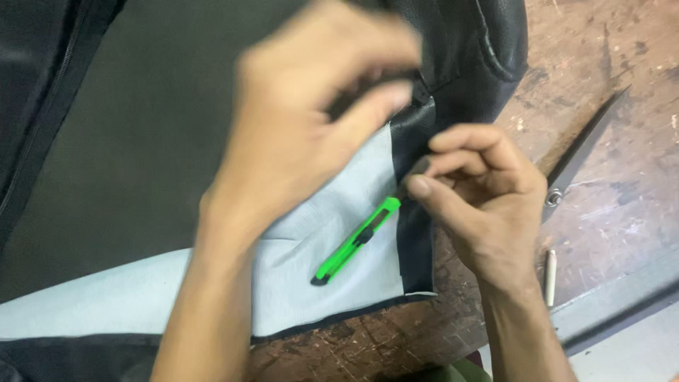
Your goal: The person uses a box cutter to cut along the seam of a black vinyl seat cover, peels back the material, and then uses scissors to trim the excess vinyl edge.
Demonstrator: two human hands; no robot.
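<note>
Worn wooden workbench (622,191) is seen on the right, scratched and stained w/ dark marks. Dark scissors (583,152) are laid on it diagonally, tips pointing up-right, pivot screw visible at the lower end. A small pale stick, maybe chalk (550,277), is placed just below them, approx upright. A grey metal edge (622,301) is seen at bottom right.

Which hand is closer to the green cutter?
The right hand: its fingertips are at the top end of the green cutter. The left hand is above it, pinching black material.
</note>
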